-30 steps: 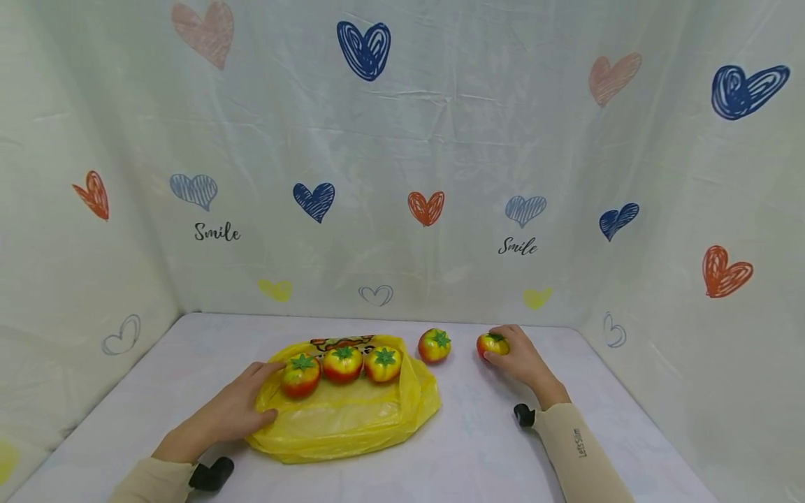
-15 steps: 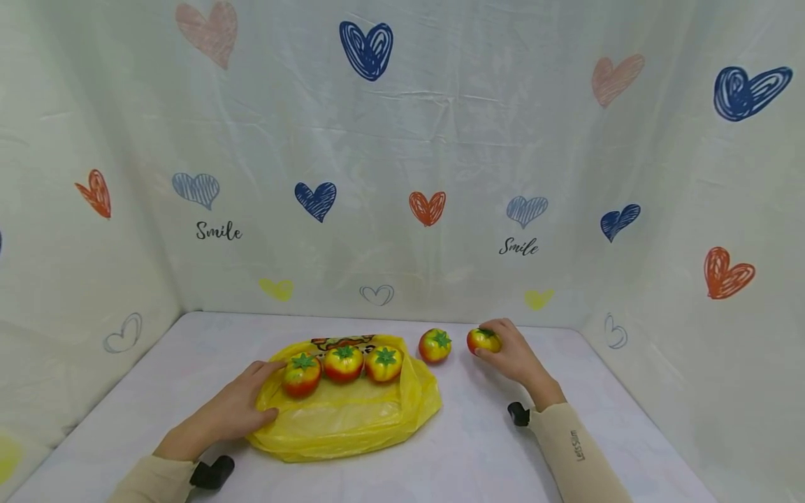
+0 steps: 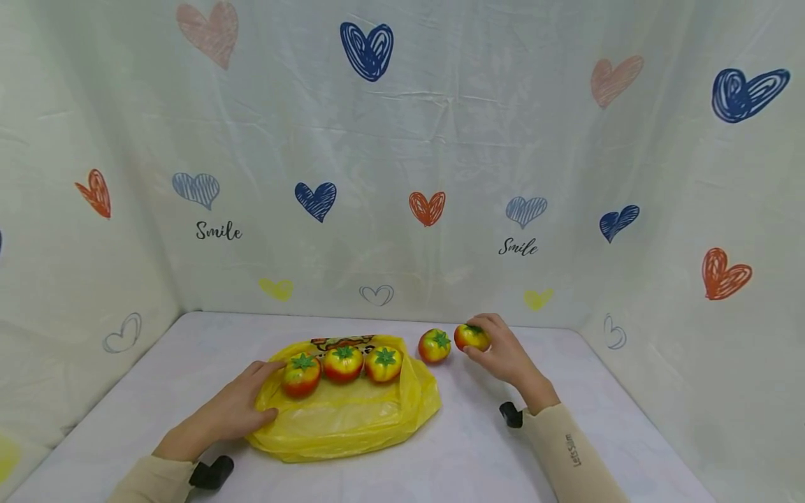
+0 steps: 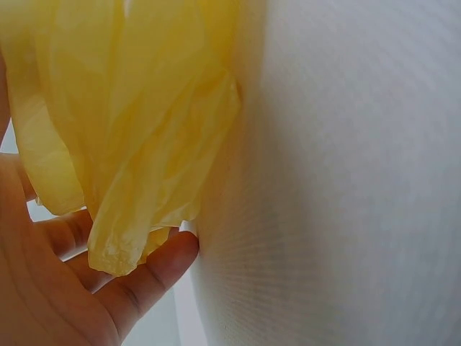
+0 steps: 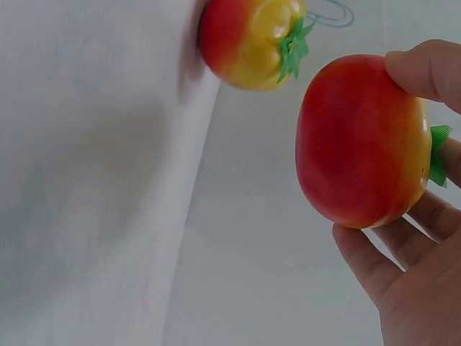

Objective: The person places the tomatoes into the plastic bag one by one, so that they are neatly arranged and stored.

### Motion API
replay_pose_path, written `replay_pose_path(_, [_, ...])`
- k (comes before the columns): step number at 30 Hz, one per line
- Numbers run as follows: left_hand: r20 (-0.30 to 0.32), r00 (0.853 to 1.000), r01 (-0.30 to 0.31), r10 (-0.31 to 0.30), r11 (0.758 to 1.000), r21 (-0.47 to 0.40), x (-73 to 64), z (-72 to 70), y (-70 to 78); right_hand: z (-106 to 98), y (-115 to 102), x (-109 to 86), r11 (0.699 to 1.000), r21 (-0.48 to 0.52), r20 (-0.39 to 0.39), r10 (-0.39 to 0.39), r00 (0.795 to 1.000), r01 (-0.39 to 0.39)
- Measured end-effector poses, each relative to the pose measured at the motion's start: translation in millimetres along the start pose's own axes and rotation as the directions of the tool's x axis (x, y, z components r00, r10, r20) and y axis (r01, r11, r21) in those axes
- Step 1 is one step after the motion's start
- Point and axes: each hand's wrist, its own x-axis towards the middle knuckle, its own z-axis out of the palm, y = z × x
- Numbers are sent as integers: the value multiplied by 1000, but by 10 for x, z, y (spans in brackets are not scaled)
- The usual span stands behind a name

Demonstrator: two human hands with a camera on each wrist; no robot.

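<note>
Right hand [image 3: 503, 353] grips one tomato [image 3: 472, 337] between thumb and fingertips [image 5: 425, 68], lifted off the table [image 3: 478, 447]; the wrist view shows clear air under it. It hangs just beside, not touching, a loose tomato [image 3: 434, 345] lying on the table near the right edge of the yellow plastic bag [image 3: 346, 419].

Left hand [image 3: 229, 412] lies flat, fingers relaxed and straight, pressing on the bag's left edge; in the wrist view the thumb [image 4: 155, 270] lies against the crumpled plastic. Its fingertips are near the leftmost tomato [image 3: 300, 374] of the row.

Edges and room: bare table stretches in front of the bag and to the right of the right forearm. The heart-printed cloth backdrop [image 3: 402, 175] closes the back and both sides; the held tomato is near the back edge.

Count: five tomatoes in all, three in a row on the bag, touching or nearly touching one another, one loose, one held. One bag. Two hands.

Change: a second ago the right hand and its tomato sat further right and lower, at table level; it has since come up and leftward, toward the loose tomato. Left hand, bag and row unchanged.
</note>
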Motion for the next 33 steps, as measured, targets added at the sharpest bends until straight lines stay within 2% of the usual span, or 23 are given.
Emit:
replay_pose_path(7, [4,1000,5,-5,1000,5,3,11,-9,11,-165,-12,999,-3,16,-49,999,49])
replay_pose_path(15, [-3,1000,-12,12,1000,9,2,9,-7,30,-324,-34,989,-36,6,-143,990,143])
replay_pose_path(25, [-39,997,-63,64,998,23,1,4,-20,87,-486,-70,978,-20,20,-208,978,208])
replay_pose_path(33, [-24,999,-44,44,999,16,4,8,-25,122,-600,-83,965,8,43,-263,964,263])
